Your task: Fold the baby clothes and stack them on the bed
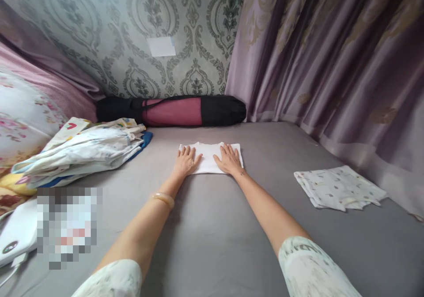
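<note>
A white folded garment [207,160] lies flat on the grey bed sheet [212,239], wider than it is deep. My left hand [187,160] rests palm down on its left part, fingers spread, with a pale bangle on that wrist. On the right part my right hand [228,159] also lies flat, fingers apart. Neither hand grips the cloth. The garment's middle shows between my thumbs; what is under my palms is hidden.
Left lies a pile of clothes [96,144]; right, a folded patterned garment [339,189]. A black and maroon rolled bag [172,111] lies along the wall. Near left are a white device [20,226] with a cable and a blurred-out patch. Purple curtains [298,50] hang right.
</note>
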A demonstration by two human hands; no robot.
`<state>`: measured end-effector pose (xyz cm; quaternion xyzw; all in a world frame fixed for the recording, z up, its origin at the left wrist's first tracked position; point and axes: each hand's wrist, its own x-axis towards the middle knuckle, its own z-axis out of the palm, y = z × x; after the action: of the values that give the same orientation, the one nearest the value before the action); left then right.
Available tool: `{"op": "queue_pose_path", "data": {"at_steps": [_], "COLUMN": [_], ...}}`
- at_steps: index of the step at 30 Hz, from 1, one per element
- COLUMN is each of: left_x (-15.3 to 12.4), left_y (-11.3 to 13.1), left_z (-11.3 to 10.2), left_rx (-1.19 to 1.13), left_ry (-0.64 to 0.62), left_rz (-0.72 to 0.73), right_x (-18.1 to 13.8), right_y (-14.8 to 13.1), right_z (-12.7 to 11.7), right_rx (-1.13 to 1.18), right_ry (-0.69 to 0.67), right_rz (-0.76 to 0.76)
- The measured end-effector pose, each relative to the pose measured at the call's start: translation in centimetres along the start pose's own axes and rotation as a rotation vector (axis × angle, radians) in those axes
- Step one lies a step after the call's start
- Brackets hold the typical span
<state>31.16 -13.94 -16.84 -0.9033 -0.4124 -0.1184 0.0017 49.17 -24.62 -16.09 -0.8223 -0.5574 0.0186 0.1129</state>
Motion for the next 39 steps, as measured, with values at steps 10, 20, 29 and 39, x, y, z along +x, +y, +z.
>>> {"op": "queue_pose_path", "data": {"at_steps": [10,20,29,39], "left_x": [0.1,0.1,0.3,0.6], "left_y": [-0.1,-3.5,-3.8,-3.7], "left_z": [0.0,-0.1,1.0,0.6], "left_rx": [0.023,-0.054,-0.044,-0.032], "left_ry": [-0.086,-0.179,-0.128,-0.188], "left_rz": [-0.074,0.053,-0.016,-0.066], "right_x": [0.0,-0.2,-0.8,-0.5], "right_y": [-0.2,3.2,3.7,3.6], "right_z": [0.1,-1.6,-1.0,-1.5], "right_rx": [-0.032,-0.012,-0.017,-0.022], "right_ry": [0.025,-0.15,-0.038,-0.113], "right_rz": [0.108,-0.081,0.006,0.032]}}
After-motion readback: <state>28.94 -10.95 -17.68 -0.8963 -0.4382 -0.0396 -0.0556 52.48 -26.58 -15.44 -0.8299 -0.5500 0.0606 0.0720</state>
